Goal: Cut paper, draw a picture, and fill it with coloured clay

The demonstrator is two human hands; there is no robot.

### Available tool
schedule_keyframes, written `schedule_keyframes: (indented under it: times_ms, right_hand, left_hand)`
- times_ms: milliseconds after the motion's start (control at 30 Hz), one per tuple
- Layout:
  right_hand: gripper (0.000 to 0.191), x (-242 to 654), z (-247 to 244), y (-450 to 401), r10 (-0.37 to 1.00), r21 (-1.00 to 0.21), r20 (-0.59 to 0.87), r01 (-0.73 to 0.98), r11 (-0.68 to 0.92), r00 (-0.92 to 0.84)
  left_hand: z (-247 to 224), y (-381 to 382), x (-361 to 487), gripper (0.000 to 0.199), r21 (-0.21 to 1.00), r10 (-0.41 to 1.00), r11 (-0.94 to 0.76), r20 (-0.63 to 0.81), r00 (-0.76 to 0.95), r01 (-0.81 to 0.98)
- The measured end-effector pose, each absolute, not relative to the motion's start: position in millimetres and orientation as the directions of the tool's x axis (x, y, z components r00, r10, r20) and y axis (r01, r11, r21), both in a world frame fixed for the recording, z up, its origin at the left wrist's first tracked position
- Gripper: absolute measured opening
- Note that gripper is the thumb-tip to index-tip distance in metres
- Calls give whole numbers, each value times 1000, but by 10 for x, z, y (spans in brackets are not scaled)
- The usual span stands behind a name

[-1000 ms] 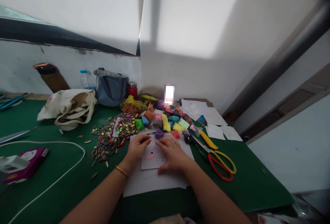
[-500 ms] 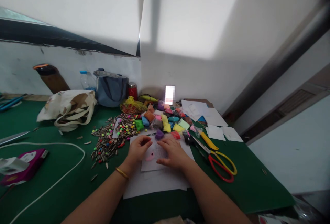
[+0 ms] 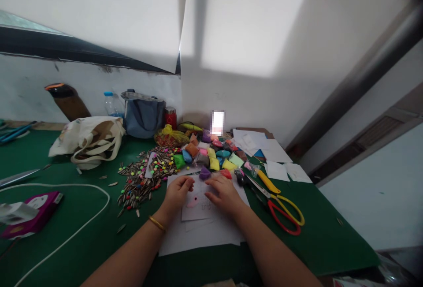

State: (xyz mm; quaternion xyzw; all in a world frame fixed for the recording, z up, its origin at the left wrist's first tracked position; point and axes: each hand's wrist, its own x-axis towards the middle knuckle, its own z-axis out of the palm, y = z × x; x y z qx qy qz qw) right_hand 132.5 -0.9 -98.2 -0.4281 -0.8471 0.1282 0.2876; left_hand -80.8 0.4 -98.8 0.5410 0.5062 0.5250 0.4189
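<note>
Over the left part of a small white card [image 3: 194,214], my left hand [image 3: 177,193] is closed, thumb and fingers pinched together; anything between them is too small to make out. A flat pink shape with a dark dot [image 3: 192,202] lies on the card beside that hand, near faint drawn lines. On the card's right side my right hand [image 3: 223,193] is open, fingers spread and slightly bent, with nothing visible in it. Larger white sheets [image 3: 211,239] lie beneath the card. Beyond my fingers are small coloured packets, among them a purple one [image 3: 205,173] and a red one [image 3: 226,173].
Sunflower seeds [image 3: 135,194] mixed with coloured beads spread to the left. Red-and-yellow-handled scissors [image 3: 280,207] and a yellow cutter [image 3: 268,182] lie right. Behind stand a cloth bag [image 3: 90,139], a blue bag [image 3: 144,117] and a red flask [image 3: 170,117]. A white cable [image 3: 95,185] curves at left.
My right hand has moved slightly right, showing more of the drawn lines on the card. My left hand stays pinched in nearly the same place.
</note>
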Motion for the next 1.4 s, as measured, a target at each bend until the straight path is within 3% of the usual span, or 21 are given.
schedule_keyframes:
  times_ms: [367, 533, 733, 1033, 1400]
  right_hand:
    - [30, 1315, -1001, -3, 796, -475, 410, 641, 603, -445]
    - [29, 1312, -1000, 2, 793, -476, 412, 637, 607, -448]
    - [27, 1314, -988, 7, 803, -484, 404, 643, 594, -438]
    - [26, 1315, -978, 4, 814, -487, 386, 653, 580, -434]
    - [26, 1324, -1029, 31, 818, -479, 385, 665, 573, -428]
  left_hand:
    - [-1014, 11, -790, 31, 978, 982, -180, 185, -36, 107]
    - [-958, -9, -801, 22, 967, 976, -209, 216, -29, 145]
    - [-950, -31, -809, 26, 951, 965, -256, 261, -4, 173]
    - [-924, -37, -783, 32, 969, 978, -196, 205, -46, 149]
    - [-948, -18, -763, 24, 971, 978, -198, 205, -41, 132]
